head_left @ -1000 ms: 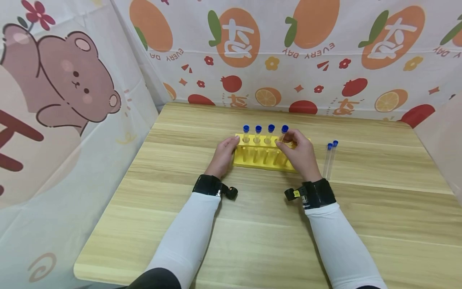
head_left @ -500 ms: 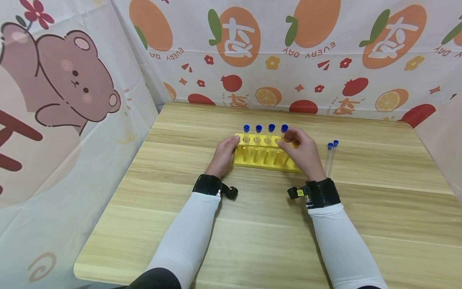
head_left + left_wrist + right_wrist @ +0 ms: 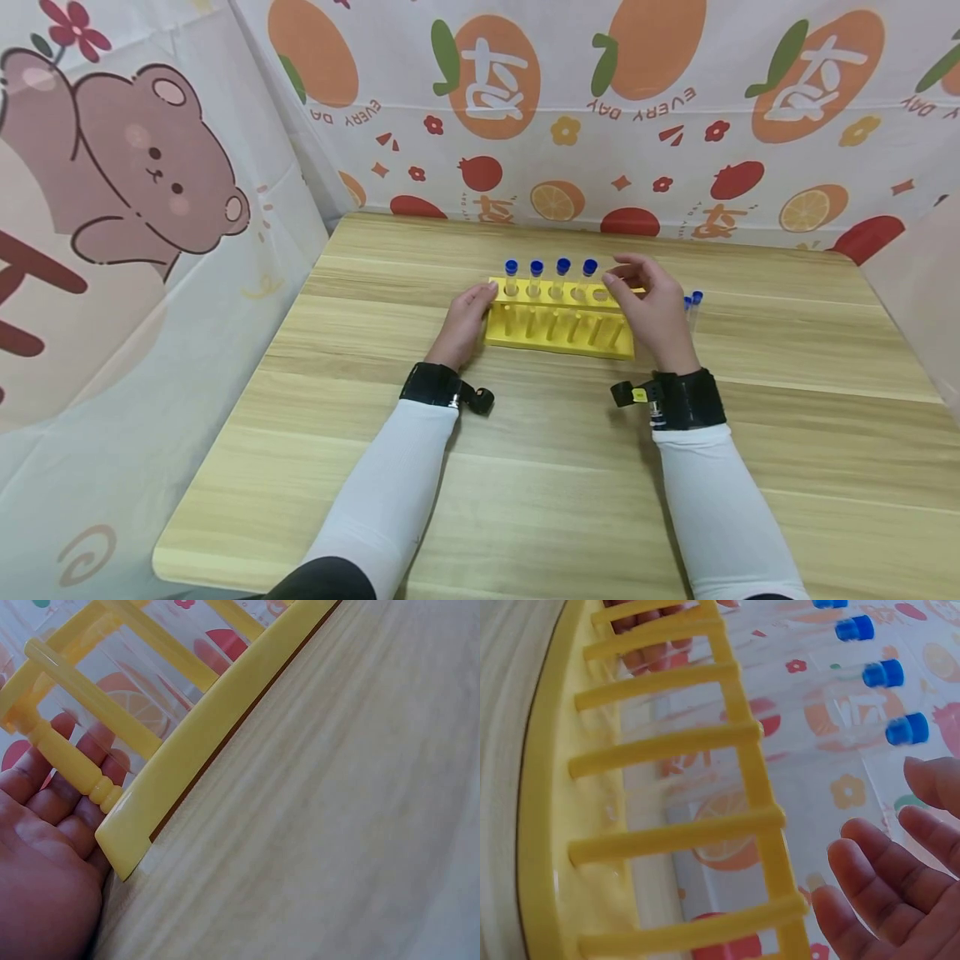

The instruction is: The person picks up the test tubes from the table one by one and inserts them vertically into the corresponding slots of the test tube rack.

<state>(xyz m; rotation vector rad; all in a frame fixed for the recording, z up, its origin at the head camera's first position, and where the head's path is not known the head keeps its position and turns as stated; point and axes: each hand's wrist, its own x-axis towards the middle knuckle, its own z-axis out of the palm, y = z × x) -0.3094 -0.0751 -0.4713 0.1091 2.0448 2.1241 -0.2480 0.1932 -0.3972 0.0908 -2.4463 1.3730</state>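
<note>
A yellow test tube rack (image 3: 558, 343) stands on the wooden table, and several clear tubes with blue caps sit upright in its left holes. My left hand (image 3: 461, 323) grips the rack's left end, thumb at the top bar; in the left wrist view its fingers reach behind the end post (image 3: 71, 765). Over the rack's right end is my right hand (image 3: 656, 317), holding nothing, its thumb and fingers apart. The right wrist view has the loosely bent fingers (image 3: 877, 877) just beside the nearest tube's blue cap (image 3: 906, 729), apart from it. An unfilled hole (image 3: 601, 294) shows right of the tubes.
Two more blue-capped tubes (image 3: 697, 298) lie on the table to the right, partly hidden behind my right hand. A fruit-print cloth (image 3: 562, 167) hangs along the table's back edge, and a bear-print cloth (image 3: 150, 167) covers the left side.
My right hand has let go of the rightmost tube in the rack and moved right, away from it. The left hand keeps its hold on the rack.
</note>
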